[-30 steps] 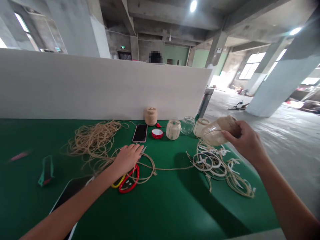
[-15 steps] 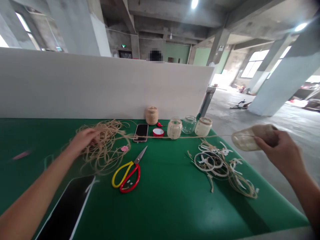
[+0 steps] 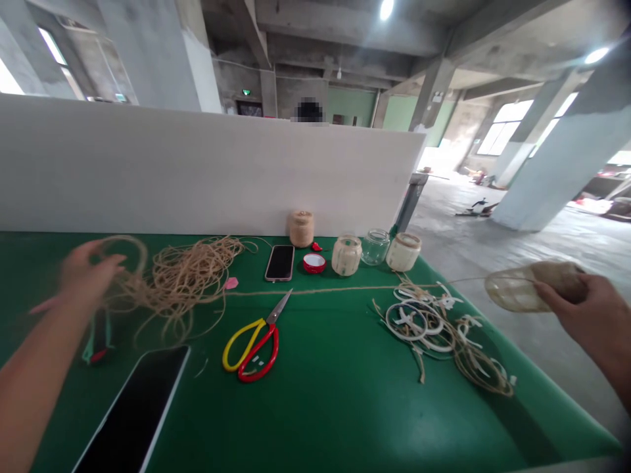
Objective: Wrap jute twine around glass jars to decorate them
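The right hand (image 3: 574,309) is closed around a twine-wrapped jar (image 3: 525,287), holding it out past the right edge of the bench (image 3: 315,420). The jar lies on its side with its long axis nearly level, its glassy end pointing left. A straight strand (image 3: 320,289) runs from that end leftward across the bench toward a loose tangle of twine (image 3: 190,282).

The left hand (image 3: 91,269), blurred, is raised at the far left with its fingers apart, beside a loop rising from the tangle; whether it pinches the loop I cannot tell. That hand is the nearer to the tangle, and the right is well away from it.

Between the hands lie red-and-yellow scissors (image 3: 251,345), a phone (image 3: 280,263) and a red lid (image 3: 314,263). Three jars (image 3: 374,248) and a twine spool (image 3: 302,228) stand at the far edge. A tablet (image 3: 133,410) lies near left, and a pile of pale scraps (image 3: 424,322) lies right, under the held jar.
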Tool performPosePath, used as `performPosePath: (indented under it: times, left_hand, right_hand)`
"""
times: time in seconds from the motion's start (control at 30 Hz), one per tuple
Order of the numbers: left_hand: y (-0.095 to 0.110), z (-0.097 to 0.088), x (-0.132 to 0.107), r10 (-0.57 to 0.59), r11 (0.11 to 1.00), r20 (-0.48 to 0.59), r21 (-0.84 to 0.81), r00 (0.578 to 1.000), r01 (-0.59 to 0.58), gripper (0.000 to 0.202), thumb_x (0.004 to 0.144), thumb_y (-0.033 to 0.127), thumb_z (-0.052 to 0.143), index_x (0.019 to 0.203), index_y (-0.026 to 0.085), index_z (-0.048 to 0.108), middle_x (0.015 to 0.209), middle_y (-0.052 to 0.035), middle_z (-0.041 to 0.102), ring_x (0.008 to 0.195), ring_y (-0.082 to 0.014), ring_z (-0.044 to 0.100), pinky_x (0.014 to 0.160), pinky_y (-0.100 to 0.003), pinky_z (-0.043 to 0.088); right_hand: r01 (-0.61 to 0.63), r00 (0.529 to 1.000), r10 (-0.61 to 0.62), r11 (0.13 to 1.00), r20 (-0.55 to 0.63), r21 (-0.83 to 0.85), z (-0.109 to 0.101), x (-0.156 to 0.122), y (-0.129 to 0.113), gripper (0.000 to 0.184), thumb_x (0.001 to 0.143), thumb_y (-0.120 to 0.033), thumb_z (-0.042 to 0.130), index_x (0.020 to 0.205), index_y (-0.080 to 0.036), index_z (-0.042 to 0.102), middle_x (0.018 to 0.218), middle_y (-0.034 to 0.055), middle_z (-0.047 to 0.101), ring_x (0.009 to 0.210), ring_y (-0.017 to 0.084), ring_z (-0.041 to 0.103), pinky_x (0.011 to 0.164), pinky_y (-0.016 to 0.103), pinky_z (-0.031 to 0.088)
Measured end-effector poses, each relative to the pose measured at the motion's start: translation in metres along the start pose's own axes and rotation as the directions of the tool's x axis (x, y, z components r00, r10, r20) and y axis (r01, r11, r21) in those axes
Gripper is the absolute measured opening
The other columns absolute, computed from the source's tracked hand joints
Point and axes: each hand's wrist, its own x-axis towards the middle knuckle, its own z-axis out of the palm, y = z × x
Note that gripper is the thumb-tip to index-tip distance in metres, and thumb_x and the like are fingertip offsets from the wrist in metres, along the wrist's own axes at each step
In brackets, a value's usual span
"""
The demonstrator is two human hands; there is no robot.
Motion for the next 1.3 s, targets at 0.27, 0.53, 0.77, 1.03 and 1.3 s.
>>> performPosePath:
  times: [0.27, 0.53, 0.77, 1.03, 1.3]
  left_hand:
    - [0.141, 0.026, -0.092, 0.558, 0.829, 0.37, -0.289, 0.743, -0.479, 0.031, 0.087, 0.031, 0.037, 0.113, 0.019, 0.05, 0.114, -0.0079, 0.052, 0.091, -0.0205, 0.055, 0.081, -0.034, 0.044]
    - [0.211, 0.04, -0.211, 0.716, 0.588, 0.464, -0.803, 0.521, -0.092, 0.014, 0.086, 0.034, 0.043, 0.095, 0.024, 0.044, 0.095, -0.0035, 0.059, 0.09, -0.0165, 0.056, 0.078, -0.03, 0.045]
    - [0.189, 0.058, -0.212, 0.575, 0.765, 0.413, -0.577, 0.706, -0.286, 0.02, 0.083, 0.037, 0.047, 0.097, 0.023, 0.045, 0.073, 0.0007, 0.05, 0.062, -0.0152, 0.051, 0.055, -0.027, 0.039]
    - [0.189, 0.052, -0.196, 0.627, 0.687, 0.366, -0.676, 0.688, -0.266, 0.013, 0.087, 0.029, 0.037, 0.079, 0.021, 0.044, 0.077, -0.0018, 0.053, 0.069, -0.0157, 0.051, 0.06, -0.027, 0.04]
    - [0.182, 0.042, -0.165, 0.582, 0.739, 0.634, -0.673, 0.509, -0.007, 0.02, 0.083, 0.036, 0.044, 0.081, 0.017, 0.049, 0.058, 0.0059, 0.037, 0.049, -0.0083, 0.035, 0.048, -0.02, 0.027]
  right_hand:
    - [0.284, 0.937, -0.323, 0.926, 0.134, 0.25, -0.003, -0.035, -0.096, 0.039, 0.062, -0.052, 0.059, 0.084, -0.023, 0.047, 0.063, 0.0007, 0.05, 0.053, 0.017, 0.046, 0.049, 0.03, 0.036]
    - [0.344, 0.652, -0.646, 0.719, 0.397, 0.604, 0.011, -0.108, -0.204, 0.028, 0.073, -0.042, 0.054, 0.09, -0.019, 0.049, 0.063, -0.002, 0.048, 0.055, 0.014, 0.045, 0.05, 0.024, 0.035]
    - [0.235, 0.548, -0.674, 0.692, 0.495, 0.682, 0.032, -0.14, -0.221, 0.026, 0.075, -0.041, 0.052, 0.09, -0.02, 0.048, 0.063, -0.003, 0.045, 0.055, 0.013, 0.042, 0.049, 0.023, 0.031]
    - [0.113, 0.431, -0.694, 0.675, 0.577, 0.729, 0.046, -0.149, -0.228, 0.022, 0.075, -0.039, 0.055, 0.08, -0.02, 0.045, 0.062, -0.0058, 0.04, 0.054, 0.01, 0.039, 0.048, 0.021, 0.029]
    - [0.027, 0.289, -0.726, 0.657, 0.624, 0.753, 0.056, -0.145, -0.228, 0.025, 0.075, -0.041, 0.057, 0.079, -0.018, 0.045, 0.064, -0.0057, 0.039, 0.055, 0.008, 0.036, 0.05, 0.021, 0.029]
